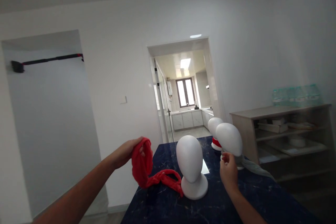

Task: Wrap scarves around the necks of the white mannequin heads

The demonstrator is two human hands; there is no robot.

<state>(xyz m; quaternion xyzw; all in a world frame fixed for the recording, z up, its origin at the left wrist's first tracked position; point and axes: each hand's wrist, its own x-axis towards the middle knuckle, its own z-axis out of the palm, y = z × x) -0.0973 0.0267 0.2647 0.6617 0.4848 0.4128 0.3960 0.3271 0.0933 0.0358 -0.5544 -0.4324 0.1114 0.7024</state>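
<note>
Hands first: the left hand [128, 151], just left of centre in the frame, was clenched around a red scarf [147, 169], lifting its upper loop off the surface. The rest of the scarf hung down and trailed to the right, its far end lying on the dark marble table [215, 206] against the base of the nearest white mannequin head [191, 166]. That head stood upright at lower centre, between the two hands.

The right hand [229, 171], right of centre, was raised with its fingers curled at the neck of a second mannequin head [229, 139]; whether it truly gripped the neck could not be told. A pale grey cloth [256, 168] trailed from under that head toward the right across the table. Behind it, a third mannequin head [214, 126] stood with a red band [215, 143] at its base.

Farther out, a wooden shelf unit [283, 136] stood at the right of the frame, with greenish bottles [296, 95] along its top. At upper centre, an open doorway [183, 91] showed a lit kitchen. A black and red rod [47, 60] was fixed across the recess at upper left.
</note>
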